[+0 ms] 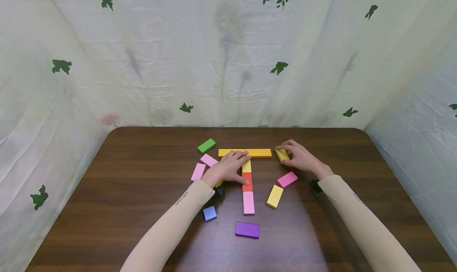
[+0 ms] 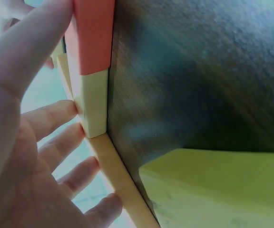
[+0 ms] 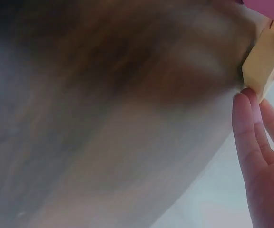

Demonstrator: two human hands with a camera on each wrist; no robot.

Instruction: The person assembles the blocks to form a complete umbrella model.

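Note:
My left hand [image 1: 228,169] spreads over a T of flat wooden blocks, fingertips touching the yellow-orange bar [image 1: 262,153] across the top and the pale yellow block [image 1: 246,166] below it. Its thumb lies at the red block [image 1: 247,187], and a pink block [image 1: 248,203] ends the stem. To the right of the bar, my right hand [image 1: 302,157] pinches a yellow block [image 1: 281,155] between thumb and fingers. In the right wrist view this yellow block [image 3: 261,64] is tilted, with fingertips along its end and side. A yellow-green block [image 2: 218,185] sits beneath the left wrist, mostly hidden in the head view.
Left of the T lie a green block [image 1: 206,145], two pink blocks [image 1: 198,171] and a small blue block [image 1: 210,213]. A purple block [image 1: 247,230] is nearest the front. Below the right hand are a darker pink block [image 1: 287,179] and another yellow block [image 1: 274,196].

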